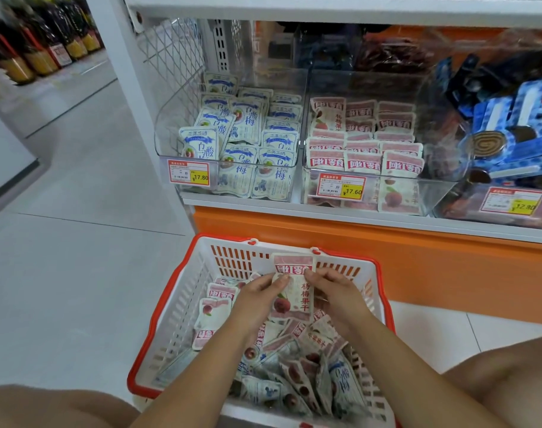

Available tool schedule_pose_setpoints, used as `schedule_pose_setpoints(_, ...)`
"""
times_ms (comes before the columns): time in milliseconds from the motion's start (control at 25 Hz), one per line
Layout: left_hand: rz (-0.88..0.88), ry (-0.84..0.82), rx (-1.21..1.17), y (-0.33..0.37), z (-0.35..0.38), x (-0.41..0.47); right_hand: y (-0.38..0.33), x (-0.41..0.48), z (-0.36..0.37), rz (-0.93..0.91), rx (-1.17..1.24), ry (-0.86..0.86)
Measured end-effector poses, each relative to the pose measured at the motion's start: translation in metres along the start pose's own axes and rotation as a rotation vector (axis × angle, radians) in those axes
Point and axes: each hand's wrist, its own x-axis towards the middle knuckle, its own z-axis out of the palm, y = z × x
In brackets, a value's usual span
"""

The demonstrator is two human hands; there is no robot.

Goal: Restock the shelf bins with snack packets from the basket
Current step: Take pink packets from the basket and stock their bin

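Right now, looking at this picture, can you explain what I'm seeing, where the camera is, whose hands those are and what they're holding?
There is no machine here, just a person working with bare hands. The one picture comes from a camera worn on the head, looking forward and down. The left hand and right hand both pinch one pink packet with their fingers, holding it upright above a red-and-white basket on the floor. More packets, pink and blue-white, lie loose in the basket. Behind it stand clear bins: the left bin holds blue-white packets, and the middle bin holds pink ones like the one held.
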Motion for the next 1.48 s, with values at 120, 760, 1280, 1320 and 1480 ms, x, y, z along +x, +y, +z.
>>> schedule_pose_setpoints(120, 0.01, 0.037, -0.011, 0.006, 0.002, -0.003, -0.006, -0.002, 0.002, 0.026, 0.021, -0.008)
schedule_pose_setpoints(760, 0.722, 0.278, 0.603, 0.216, 0.026, 0.008, -0.259, 0.044, -0.006, -0.566, -0.351, 0.325)
schedule_pose_setpoints(1280, 0.545, 0.039, 0.691, 0.247, 0.019, 0.083, -0.289, 0.191, -0.017, -0.044, -0.605, 0.132)
schedule_pose_setpoints(1320, 0.545, 0.043, 0.686, 0.247, 0.02, 0.083, -0.287, 0.198, -0.018, -0.022, -0.584, 0.102)
schedule_pose_setpoints(1480, 0.55, 0.056, 0.681, 0.246, 0.023, 0.08, -0.286, 0.201, -0.018, -0.108, -0.501, 0.088)
